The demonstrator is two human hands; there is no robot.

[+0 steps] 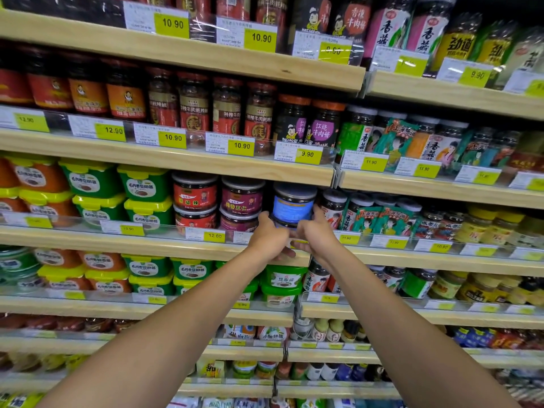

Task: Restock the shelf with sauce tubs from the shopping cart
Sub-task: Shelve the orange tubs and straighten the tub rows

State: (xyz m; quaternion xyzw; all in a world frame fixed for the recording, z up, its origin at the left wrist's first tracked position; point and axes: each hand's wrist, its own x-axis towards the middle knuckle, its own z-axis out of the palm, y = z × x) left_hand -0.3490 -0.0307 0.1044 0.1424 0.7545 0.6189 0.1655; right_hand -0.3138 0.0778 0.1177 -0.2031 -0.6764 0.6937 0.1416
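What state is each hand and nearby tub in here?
Tub stack: two high, upright, lidded, top label blue.
Left hand: grips tub stack's left side.
Right hand: grips tub stack's right side.
Red-label tubs: stacked two high, lidded.
Maroon-label tubs: stacked two high, lidded.

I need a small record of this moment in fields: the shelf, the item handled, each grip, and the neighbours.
shelf: pale wooden shelf board, third one down in view
item: blue-labelled round tub with grey lid, upright on another tub, mostly hidden
left grip: holds the stack's left side, thumb up
right grip: holds its right side
left neighbour: maroon-labelled round tubs, stacked two high
right neighbour: dark jar with white lid
cart: not in view
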